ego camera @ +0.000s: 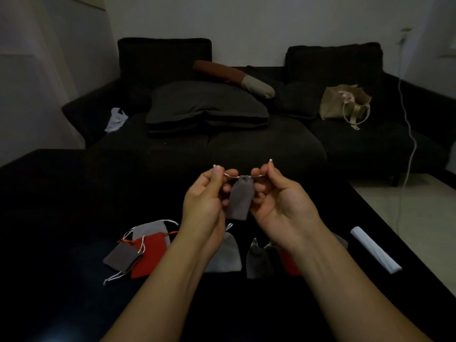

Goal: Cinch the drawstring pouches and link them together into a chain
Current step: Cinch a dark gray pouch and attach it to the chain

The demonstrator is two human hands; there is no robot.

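A small brown-grey drawstring pouch (239, 198) hangs in the air above the black table (61, 218), its mouth gathered tight. My left hand (206, 193) pinches the white cord on the pouch's left side. My right hand (276, 193) pinches the cord on its right, and the string runs taut between them. Below on the table lie loose pouches: a grey one (153, 229), a red one (150, 255) and a brown one (122, 257) at the left, a light grey one (227, 253) under my left wrist, dark grey ones (259, 261) and a red one (291, 265) partly hidden by my right forearm.
A folded white packet (376, 250) lies near the table's right edge. Behind the table stands a dark sofa (222, 144) with cushions, a beige tote bag (345, 103) and a white plastic bag (116, 119). A white cable (407, 119) hangs at the right.
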